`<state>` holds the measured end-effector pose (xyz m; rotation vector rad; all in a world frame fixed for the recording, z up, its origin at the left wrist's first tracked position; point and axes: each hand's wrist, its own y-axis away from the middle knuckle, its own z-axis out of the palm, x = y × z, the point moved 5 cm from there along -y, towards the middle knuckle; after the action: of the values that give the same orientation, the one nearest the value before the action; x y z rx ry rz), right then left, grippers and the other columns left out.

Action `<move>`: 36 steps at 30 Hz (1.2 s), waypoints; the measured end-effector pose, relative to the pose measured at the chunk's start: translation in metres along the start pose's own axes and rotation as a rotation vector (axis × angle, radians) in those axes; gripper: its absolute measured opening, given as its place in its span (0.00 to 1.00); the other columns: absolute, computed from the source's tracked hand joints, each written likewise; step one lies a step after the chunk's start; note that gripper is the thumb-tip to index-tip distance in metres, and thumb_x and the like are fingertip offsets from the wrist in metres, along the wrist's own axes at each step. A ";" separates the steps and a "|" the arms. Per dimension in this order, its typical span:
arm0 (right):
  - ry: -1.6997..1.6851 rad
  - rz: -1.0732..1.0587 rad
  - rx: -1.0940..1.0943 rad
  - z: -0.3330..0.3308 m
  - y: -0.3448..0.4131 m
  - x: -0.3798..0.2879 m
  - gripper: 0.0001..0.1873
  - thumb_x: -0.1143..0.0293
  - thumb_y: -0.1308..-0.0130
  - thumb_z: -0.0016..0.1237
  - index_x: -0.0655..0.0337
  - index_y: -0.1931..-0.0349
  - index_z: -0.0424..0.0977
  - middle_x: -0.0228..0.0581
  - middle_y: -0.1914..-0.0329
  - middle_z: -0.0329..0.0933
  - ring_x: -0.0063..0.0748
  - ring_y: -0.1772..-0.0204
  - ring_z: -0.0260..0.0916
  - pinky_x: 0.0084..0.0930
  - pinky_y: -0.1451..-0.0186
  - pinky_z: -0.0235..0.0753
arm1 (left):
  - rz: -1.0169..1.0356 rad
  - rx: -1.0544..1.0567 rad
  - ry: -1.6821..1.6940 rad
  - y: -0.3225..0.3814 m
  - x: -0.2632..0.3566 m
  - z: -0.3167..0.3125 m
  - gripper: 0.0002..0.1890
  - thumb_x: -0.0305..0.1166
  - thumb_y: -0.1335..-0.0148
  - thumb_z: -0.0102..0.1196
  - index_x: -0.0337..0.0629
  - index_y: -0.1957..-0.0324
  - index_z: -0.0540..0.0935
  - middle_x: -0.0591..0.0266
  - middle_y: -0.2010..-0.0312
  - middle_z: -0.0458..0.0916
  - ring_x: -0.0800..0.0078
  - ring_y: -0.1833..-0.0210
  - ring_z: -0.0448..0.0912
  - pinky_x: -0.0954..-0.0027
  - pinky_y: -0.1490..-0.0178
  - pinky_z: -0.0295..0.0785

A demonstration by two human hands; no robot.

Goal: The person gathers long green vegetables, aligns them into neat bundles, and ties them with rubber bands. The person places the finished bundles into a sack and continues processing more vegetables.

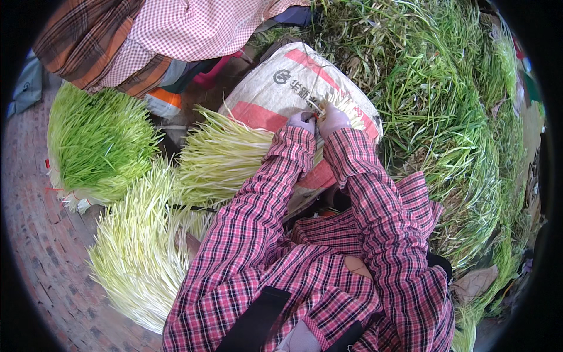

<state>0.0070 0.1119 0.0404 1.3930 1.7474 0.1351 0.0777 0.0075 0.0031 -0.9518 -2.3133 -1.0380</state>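
A bundle of pale yellow-green chive-like stalks (224,156) lies across a white and red woven sack (264,92) in front of me. Its leaf tips point left, and the white stem ends (347,108) are at the right. My right hand (334,119) is closed around the stalks near those white ends. Close beside it, my left hand (302,121) has curled fingers at the bundle. A small red bit shows between the hands; whether the left fingers grip it is hidden. The forearms cover the middle of the bundle.
Loose green leaves (440,110) are heaped along the right. At the left, a green bundle (103,145) and a larger pale pile of stalks (140,259) rest on the brick floor (48,255). Another person's checked clothing (184,31) is at the upper left.
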 end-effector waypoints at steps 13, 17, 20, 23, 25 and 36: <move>-0.069 -0.125 0.049 0.004 0.000 0.009 0.20 0.69 0.43 0.46 0.51 0.48 0.71 0.52 0.64 0.77 0.49 0.59 0.75 0.36 0.55 0.74 | 0.021 0.034 0.007 0.012 0.003 0.000 0.11 0.35 0.42 0.52 0.51 0.58 0.83 0.55 0.62 0.82 0.60 0.57 0.80 0.65 0.52 0.74; -0.105 -0.084 -0.038 0.012 -0.006 0.018 0.20 0.69 0.42 0.46 0.49 0.47 0.71 0.50 0.57 0.77 0.47 0.52 0.75 0.35 0.49 0.73 | 0.070 0.048 -0.011 0.010 0.003 0.000 0.11 0.34 0.42 0.51 0.51 0.58 0.83 0.56 0.62 0.82 0.61 0.56 0.80 0.66 0.53 0.74; -0.110 -0.084 -0.082 0.019 -0.012 0.024 0.20 0.68 0.43 0.47 0.49 0.48 0.71 0.48 0.60 0.78 0.45 0.55 0.76 0.34 0.51 0.73 | 0.059 0.022 -0.014 0.009 0.002 0.001 0.11 0.34 0.42 0.52 0.50 0.58 0.83 0.56 0.61 0.82 0.62 0.56 0.80 0.67 0.53 0.74; -0.179 -0.111 -0.123 0.026 -0.017 0.031 0.21 0.68 0.44 0.49 0.49 0.47 0.71 0.47 0.63 0.78 0.43 0.58 0.76 0.32 0.54 0.74 | -0.006 -0.001 0.061 0.009 0.000 -0.001 0.11 0.34 0.42 0.52 0.49 0.58 0.83 0.56 0.60 0.82 0.62 0.56 0.80 0.67 0.52 0.74; -0.217 -0.119 -0.123 0.029 -0.020 0.033 0.21 0.67 0.44 0.50 0.49 0.47 0.71 0.46 0.65 0.78 0.42 0.59 0.77 0.32 0.54 0.74 | 0.026 -0.017 0.048 0.008 0.001 -0.002 0.11 0.34 0.43 0.53 0.49 0.58 0.83 0.55 0.61 0.82 0.61 0.55 0.80 0.66 0.52 0.74; -0.252 -0.156 -0.033 0.025 -0.018 0.030 0.20 0.78 0.45 0.51 0.58 0.49 0.72 0.28 0.80 0.69 0.19 0.78 0.66 0.19 0.73 0.68 | 0.023 0.078 0.059 0.010 -0.004 0.002 0.11 0.31 0.45 0.53 0.47 0.59 0.84 0.56 0.62 0.82 0.63 0.56 0.81 0.67 0.52 0.75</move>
<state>0.0106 0.1197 -0.0016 1.1890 1.6272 -0.0931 0.0877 0.0121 0.0040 -0.9035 -2.2717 -0.9462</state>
